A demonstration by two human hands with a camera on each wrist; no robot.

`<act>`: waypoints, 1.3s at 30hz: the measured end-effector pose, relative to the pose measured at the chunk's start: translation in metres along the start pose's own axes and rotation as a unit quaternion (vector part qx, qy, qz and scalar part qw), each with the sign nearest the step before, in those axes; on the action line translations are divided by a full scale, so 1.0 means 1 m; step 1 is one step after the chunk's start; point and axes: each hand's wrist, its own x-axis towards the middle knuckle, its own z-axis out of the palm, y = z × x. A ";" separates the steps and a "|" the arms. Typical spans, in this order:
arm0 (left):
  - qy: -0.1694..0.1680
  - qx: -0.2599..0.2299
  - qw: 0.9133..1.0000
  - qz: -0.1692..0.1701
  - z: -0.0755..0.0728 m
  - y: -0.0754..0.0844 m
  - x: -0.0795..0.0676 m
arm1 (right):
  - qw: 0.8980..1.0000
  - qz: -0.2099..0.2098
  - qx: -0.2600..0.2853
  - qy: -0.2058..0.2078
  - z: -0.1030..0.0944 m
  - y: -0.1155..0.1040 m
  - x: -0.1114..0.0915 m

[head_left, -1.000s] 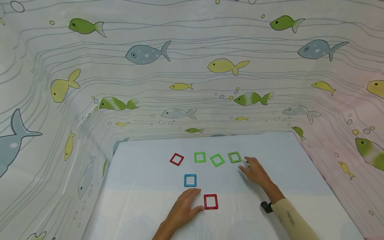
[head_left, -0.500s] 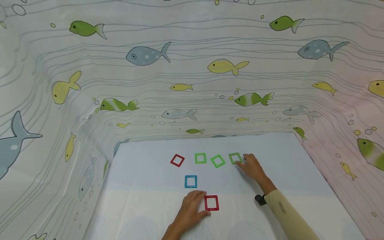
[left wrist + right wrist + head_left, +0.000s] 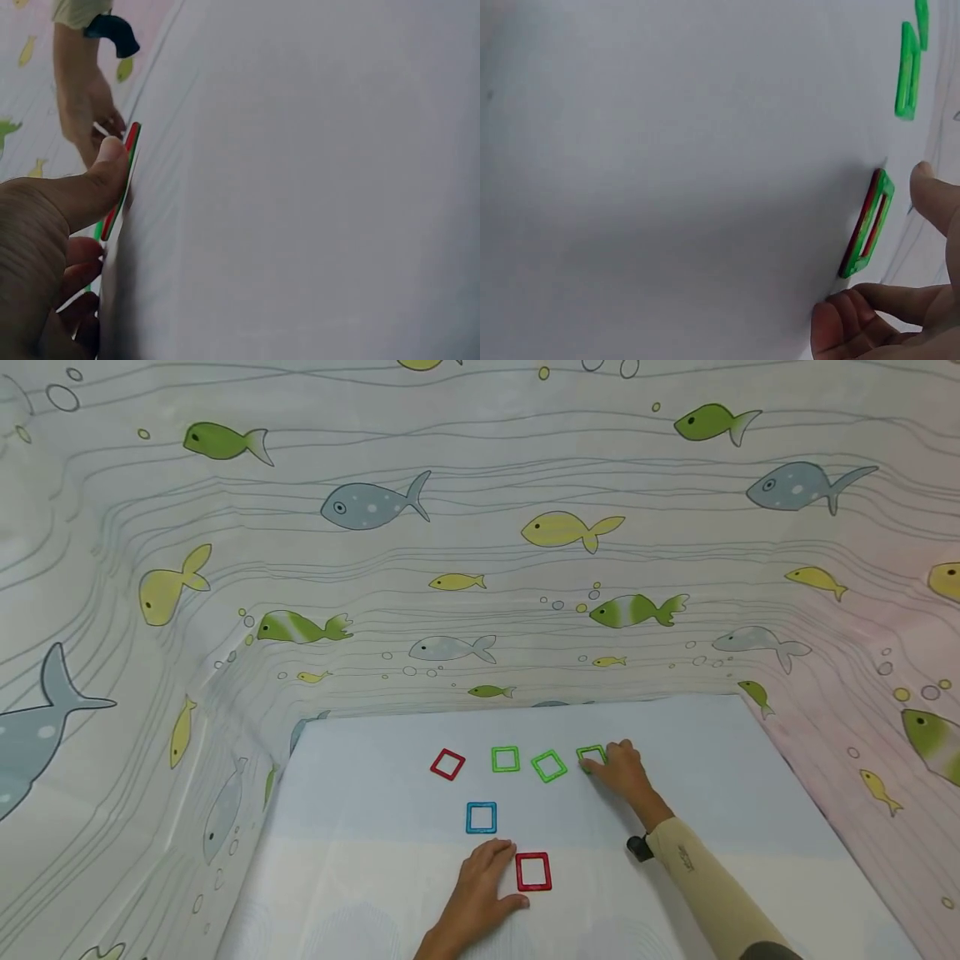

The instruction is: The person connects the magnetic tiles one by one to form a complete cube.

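Note:
My left hand (image 3: 477, 891) lies beside a square red plastic frame (image 3: 533, 889), fingers at its upper left corner and thumb below its lower left. A green layer shows along this red frame (image 3: 112, 217) in the left wrist view. At the back right, my right hand (image 3: 627, 771) reaches around a square green frame (image 3: 591, 748), partly covering it. In the right wrist view this green frame (image 3: 886, 217) has a red layer beneath, and stands between the spread thumb (image 3: 934, 196) and the bent fingers (image 3: 847, 319); I see no clear grip.
Two more green frames, one straight (image 3: 506, 770) and one turned (image 3: 561, 766), lie along the back with a tilted red frame (image 3: 437, 758). A blue frame (image 3: 481, 831) sits ahead of my left hand. Fish-printed cloth (image 3: 480, 610) rises behind the white table (image 3: 360, 793).
My left hand has moved right, up to the near red frame. The right hand has slid left until its thumb overlaps the rightmost green frame. The frames keep their layout.

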 end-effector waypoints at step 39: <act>0.040 0.017 0.999 0.002 0.009 -0.001 0.000 | 0.995 0.015 0.085 -0.040 -0.011 0.006 -0.001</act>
